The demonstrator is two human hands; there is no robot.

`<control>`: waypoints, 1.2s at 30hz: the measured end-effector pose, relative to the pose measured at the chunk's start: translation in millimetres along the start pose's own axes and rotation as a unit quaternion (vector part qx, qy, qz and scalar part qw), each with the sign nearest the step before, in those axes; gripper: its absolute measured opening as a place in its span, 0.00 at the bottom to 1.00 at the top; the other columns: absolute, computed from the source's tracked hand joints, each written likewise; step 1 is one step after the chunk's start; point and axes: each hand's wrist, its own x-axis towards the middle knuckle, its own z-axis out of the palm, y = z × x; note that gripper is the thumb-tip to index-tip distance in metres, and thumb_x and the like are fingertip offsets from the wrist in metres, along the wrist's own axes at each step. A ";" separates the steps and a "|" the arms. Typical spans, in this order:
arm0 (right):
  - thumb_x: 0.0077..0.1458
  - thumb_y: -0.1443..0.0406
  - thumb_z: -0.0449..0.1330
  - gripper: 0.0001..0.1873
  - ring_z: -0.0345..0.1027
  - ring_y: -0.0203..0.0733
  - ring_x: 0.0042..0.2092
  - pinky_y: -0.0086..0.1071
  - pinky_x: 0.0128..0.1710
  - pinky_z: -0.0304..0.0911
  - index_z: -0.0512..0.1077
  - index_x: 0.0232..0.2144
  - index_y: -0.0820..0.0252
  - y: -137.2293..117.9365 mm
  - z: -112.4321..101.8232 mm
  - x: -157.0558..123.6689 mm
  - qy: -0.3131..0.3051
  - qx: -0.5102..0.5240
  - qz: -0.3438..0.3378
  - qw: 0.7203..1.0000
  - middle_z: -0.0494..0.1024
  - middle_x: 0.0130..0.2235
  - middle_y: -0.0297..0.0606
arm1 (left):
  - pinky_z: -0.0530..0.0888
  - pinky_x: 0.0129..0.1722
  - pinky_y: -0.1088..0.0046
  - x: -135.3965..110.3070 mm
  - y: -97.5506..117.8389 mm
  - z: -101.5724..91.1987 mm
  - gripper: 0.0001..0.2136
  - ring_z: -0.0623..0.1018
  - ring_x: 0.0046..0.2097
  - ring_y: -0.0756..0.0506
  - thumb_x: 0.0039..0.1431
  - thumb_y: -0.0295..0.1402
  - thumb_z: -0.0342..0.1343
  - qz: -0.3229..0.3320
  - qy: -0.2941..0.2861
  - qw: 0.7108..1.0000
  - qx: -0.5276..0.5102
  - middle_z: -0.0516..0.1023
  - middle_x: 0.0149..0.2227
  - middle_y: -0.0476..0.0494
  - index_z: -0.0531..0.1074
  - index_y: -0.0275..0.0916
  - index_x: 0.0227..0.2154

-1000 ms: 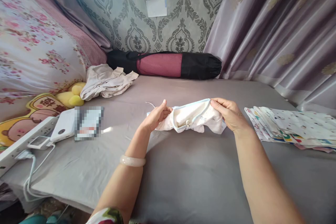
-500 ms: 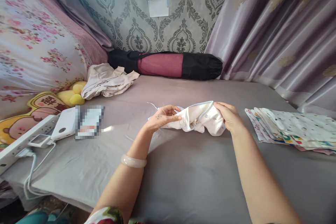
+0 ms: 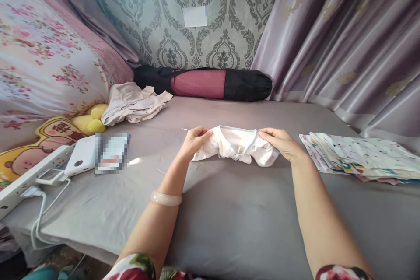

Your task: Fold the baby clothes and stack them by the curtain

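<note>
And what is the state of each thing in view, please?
Small shirt, neck held open
Left hand, gripping the small shirt
Right hand, gripping the small shirt
Clothes pile, crumpled
Cloth stack, folded flat
White plug, pushed into the power strip
Curtain, hanging in folds
Long bag, lying down
Blurred object, cannot tell

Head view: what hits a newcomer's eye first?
Centre: a small white garment with pale blue edging, held between the left grip and the right grip. Behind it, a long black-and-pink bag lies along the patterned wall. At right, a stack of printed cloths sits on the grey sheet.
</note>
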 end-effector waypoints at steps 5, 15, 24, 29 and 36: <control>0.45 0.51 0.67 0.24 0.72 0.36 0.32 0.27 0.31 0.64 0.78 0.40 0.61 -9.3 -3.0 -14.8 -0.077 -0.012 -0.006 0.997 0.81 0.35 0.38 | 0.64 0.22 0.77 -2.2 4.5 -3.3 0.20 0.69 0.23 0.52 0.43 0.49 0.66 0.016 -0.003 1.000 -0.024 0.72 0.24 0.51 0.72 0.37 0.28; 0.46 0.52 0.66 0.22 0.72 0.39 0.38 0.31 0.39 0.64 0.79 0.39 0.60 -37.5 -15.1 -27.1 -0.092 -0.086 -0.056 0.990 0.81 0.39 0.39 | 0.63 0.20 0.78 -7.0 58.5 -23.6 0.19 0.69 0.22 0.52 0.46 0.49 0.64 0.081 -0.065 0.991 0.085 0.72 0.23 0.49 0.73 0.36 0.29; 0.44 0.47 0.66 0.23 0.72 0.44 0.39 0.36 0.40 0.66 0.80 0.35 0.57 -106.8 -28.0 -35.1 -0.042 -0.161 -0.180 0.970 0.81 0.37 0.38 | 0.65 0.24 0.76 -3.5 136.0 -42.5 0.15 0.70 0.26 0.50 0.52 0.45 0.60 0.235 -0.092 0.924 0.288 0.75 0.27 0.46 0.78 0.36 0.33; 0.49 0.47 0.63 0.21 0.71 0.43 0.36 0.34 0.37 0.64 0.79 0.34 0.57 -128.0 -32.8 -28.4 0.038 -0.229 -0.266 0.936 0.80 0.33 0.37 | 0.68 0.31 0.71 7.5 154.6 -42.2 0.11 0.72 0.31 0.47 0.56 0.40 0.55 0.322 -0.003 0.862 0.392 0.75 0.29 0.45 0.78 0.38 0.32; 0.57 0.54 0.58 0.15 0.70 0.43 0.37 0.37 0.40 0.62 0.78 0.33 0.56 -147.9 -27.5 -28.8 0.194 -0.322 -0.388 0.842 0.79 0.36 0.39 | 0.63 0.49 0.58 14.4 154.9 -21.9 0.09 0.68 0.49 0.39 0.61 0.36 0.51 0.418 0.205 0.763 0.448 0.71 0.43 0.40 0.75 0.43 0.38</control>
